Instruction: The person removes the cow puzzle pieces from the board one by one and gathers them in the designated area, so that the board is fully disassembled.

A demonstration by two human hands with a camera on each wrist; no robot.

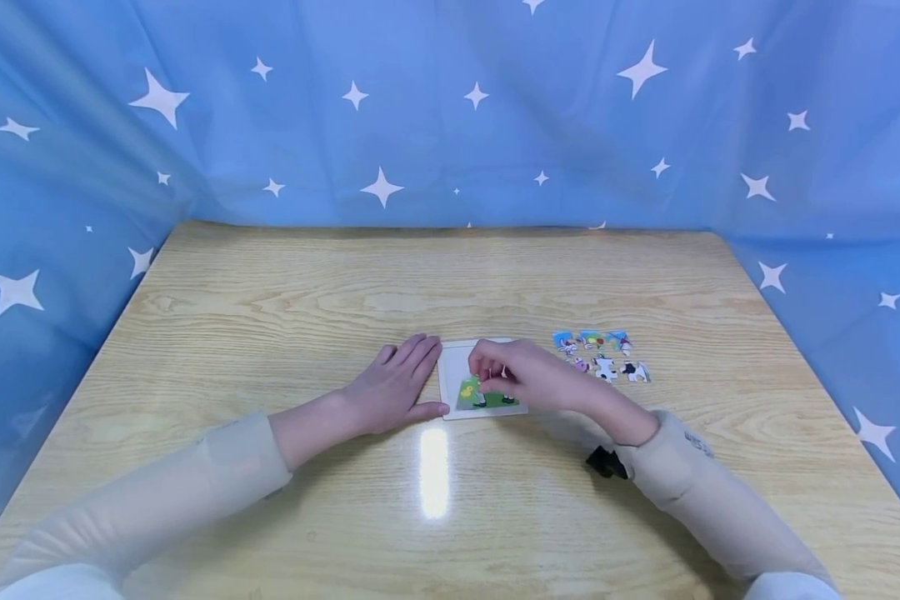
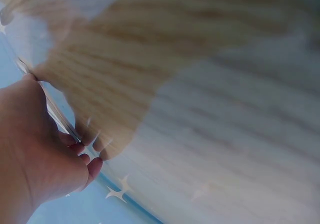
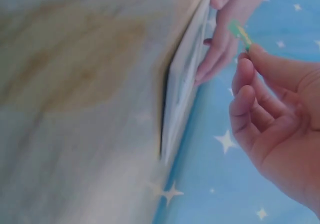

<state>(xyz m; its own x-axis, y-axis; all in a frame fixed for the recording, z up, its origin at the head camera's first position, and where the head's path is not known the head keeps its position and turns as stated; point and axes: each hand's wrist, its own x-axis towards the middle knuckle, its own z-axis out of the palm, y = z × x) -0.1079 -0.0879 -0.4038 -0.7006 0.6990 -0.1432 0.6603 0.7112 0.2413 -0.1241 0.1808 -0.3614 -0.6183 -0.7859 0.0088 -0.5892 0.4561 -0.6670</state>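
A white puzzle tray [image 1: 453, 358] lies on the table in the head view, with green picture pieces [image 1: 465, 402] along its lower part; a yellow figure shows on them. My left hand [image 1: 396, 385] lies at the tray's left edge, fingers extended, fingertips and thumb touching the rim. Over the tray, my right hand [image 1: 525, 377] pinches a small green-and-yellow puzzle piece [image 3: 241, 33] between thumb and finger, held above the tray's surface. That hand covers part of the tray in the head view.
Several loose puzzle pieces [image 1: 604, 368] lie in two rows right of the tray, partly behind my right hand. A black object [image 1: 607, 462] sits at the right cuff. A blue starred curtain [image 1: 450, 117] surrounds the wooden table [image 1: 307, 283].
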